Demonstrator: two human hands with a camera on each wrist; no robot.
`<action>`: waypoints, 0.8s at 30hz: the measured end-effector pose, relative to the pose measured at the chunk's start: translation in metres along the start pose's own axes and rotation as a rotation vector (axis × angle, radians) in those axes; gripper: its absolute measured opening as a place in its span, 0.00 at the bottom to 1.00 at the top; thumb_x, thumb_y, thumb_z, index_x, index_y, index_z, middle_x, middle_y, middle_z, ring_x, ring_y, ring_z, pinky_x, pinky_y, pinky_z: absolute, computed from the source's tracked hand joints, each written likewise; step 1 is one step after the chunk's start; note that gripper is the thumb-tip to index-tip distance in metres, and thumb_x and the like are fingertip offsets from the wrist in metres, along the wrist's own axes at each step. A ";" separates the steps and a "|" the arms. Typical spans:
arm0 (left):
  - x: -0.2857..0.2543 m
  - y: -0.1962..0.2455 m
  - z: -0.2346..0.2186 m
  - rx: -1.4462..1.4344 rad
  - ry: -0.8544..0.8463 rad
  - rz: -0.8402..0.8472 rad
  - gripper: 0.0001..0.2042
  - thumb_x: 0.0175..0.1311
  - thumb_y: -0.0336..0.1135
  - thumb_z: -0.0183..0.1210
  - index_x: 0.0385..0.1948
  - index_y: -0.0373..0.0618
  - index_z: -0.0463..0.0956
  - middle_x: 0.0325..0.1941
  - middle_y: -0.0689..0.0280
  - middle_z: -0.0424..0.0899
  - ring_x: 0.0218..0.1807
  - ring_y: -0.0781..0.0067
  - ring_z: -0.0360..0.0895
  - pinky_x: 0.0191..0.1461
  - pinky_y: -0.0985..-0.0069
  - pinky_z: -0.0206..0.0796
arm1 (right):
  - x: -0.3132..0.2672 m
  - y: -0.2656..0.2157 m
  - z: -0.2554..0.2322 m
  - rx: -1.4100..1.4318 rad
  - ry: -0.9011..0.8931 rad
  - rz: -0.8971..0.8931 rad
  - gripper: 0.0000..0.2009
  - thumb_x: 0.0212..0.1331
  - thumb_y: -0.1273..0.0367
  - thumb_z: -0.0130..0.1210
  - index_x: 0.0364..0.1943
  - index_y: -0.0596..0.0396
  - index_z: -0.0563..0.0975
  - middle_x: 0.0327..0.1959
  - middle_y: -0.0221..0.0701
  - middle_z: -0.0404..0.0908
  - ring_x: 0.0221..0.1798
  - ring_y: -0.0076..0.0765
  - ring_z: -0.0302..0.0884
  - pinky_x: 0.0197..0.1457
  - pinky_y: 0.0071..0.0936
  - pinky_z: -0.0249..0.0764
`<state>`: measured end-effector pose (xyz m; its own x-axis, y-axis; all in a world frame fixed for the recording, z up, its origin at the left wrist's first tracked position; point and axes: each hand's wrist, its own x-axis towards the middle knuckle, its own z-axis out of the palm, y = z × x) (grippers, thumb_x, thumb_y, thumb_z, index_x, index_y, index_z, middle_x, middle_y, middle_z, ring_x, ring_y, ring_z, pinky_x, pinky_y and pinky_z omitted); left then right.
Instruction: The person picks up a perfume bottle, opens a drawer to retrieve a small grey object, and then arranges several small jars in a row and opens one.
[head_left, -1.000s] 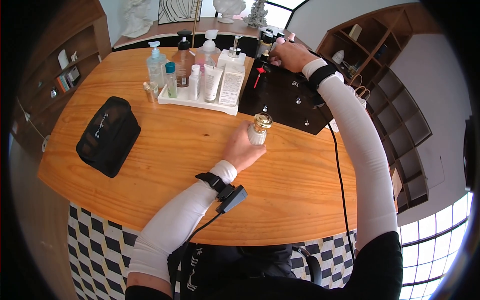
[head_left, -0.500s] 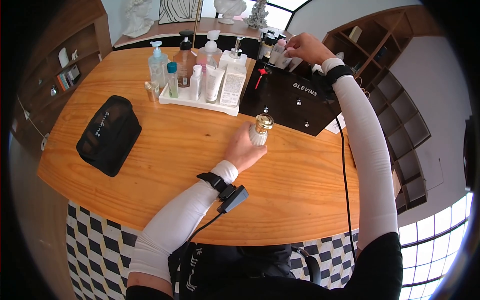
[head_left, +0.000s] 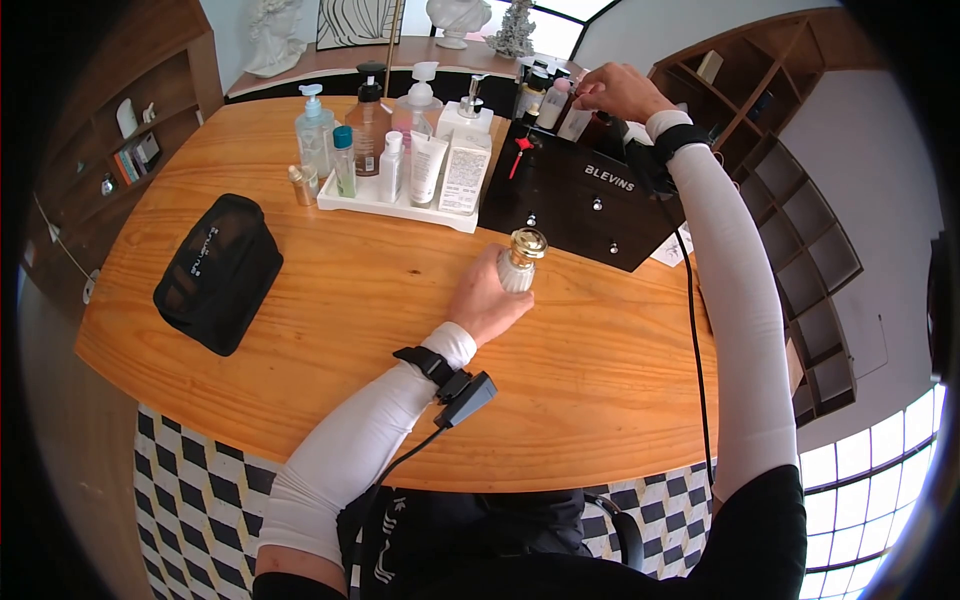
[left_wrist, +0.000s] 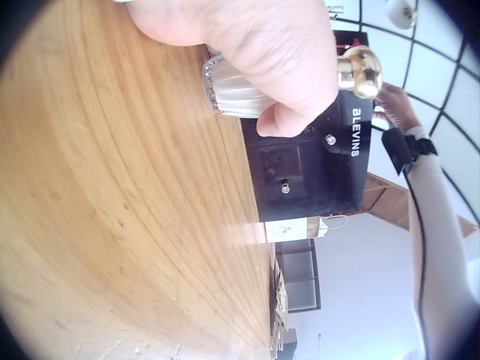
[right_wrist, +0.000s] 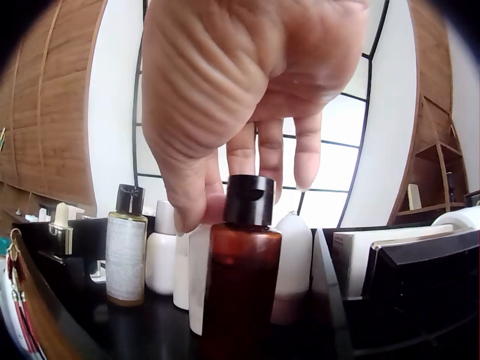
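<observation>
My left hand (head_left: 490, 300) grips a ribbed, whitish glass bottle (head_left: 516, 272) with a round gold cap (left_wrist: 363, 73), upright at the tabletop. At the black drawer organiser (head_left: 560, 195) lettered BLEVINS, my right hand (head_left: 625, 92) reaches down into the top compartment. In the right wrist view its thumb and index finger pinch the pinkish cap (right_wrist: 214, 208) of a pale bottle (right_wrist: 198, 281), partly hidden by an amber bottle (right_wrist: 241, 277) with a black flip cap. The other fingers extend behind that black cap. A labelled bottle (right_wrist: 126, 259) and white bottles stand alongside.
A white tray (head_left: 400, 211) of pump bottles and tubes stands left of the organiser, with a small gold-capped bottle (head_left: 302, 187) beside it. A black mesh pouch (head_left: 220, 275) lies at the table's left. Cables (head_left: 697, 370) trail from both wrists.
My right hand lifted away from the organiser's back left bottles and shifted right to another bottle, uncovering the lettering. The left hand and its gold-capped bottle stayed put.
</observation>
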<state>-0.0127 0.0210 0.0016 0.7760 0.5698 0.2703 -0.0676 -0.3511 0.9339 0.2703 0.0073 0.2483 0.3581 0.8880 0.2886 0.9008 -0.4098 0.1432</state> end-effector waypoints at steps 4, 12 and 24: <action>0.002 -0.005 0.002 0.010 -0.003 0.016 0.26 0.50 0.35 0.71 0.51 0.37 0.71 0.45 0.51 0.84 0.48 0.52 0.83 0.55 0.61 0.74 | -0.004 0.005 0.002 0.011 0.017 -0.069 0.17 0.54 0.56 0.68 0.45 0.46 0.88 0.42 0.37 0.90 0.46 0.43 0.87 0.54 0.40 0.80; 0.000 0.000 0.000 0.001 -0.004 0.001 0.22 0.50 0.32 0.67 0.48 0.38 0.71 0.45 0.50 0.82 0.48 0.49 0.81 0.54 0.59 0.73 | -0.011 -0.006 -0.003 0.258 -0.074 0.036 0.13 0.58 0.70 0.66 0.48 0.52 0.86 0.42 0.38 0.89 0.41 0.39 0.87 0.41 0.34 0.83; 0.001 -0.001 0.001 0.004 -0.015 -0.025 0.27 0.50 0.35 0.71 0.52 0.36 0.71 0.47 0.50 0.83 0.51 0.50 0.82 0.57 0.60 0.72 | -0.011 0.009 0.002 0.067 0.019 -0.034 0.18 0.56 0.64 0.69 0.49 0.58 0.84 0.39 0.42 0.88 0.40 0.43 0.87 0.49 0.36 0.80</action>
<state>-0.0115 0.0214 0.0009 0.7868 0.5672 0.2434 -0.0454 -0.3401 0.9393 0.2746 -0.0056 0.2440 0.3232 0.8966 0.3029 0.9269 -0.3644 0.0898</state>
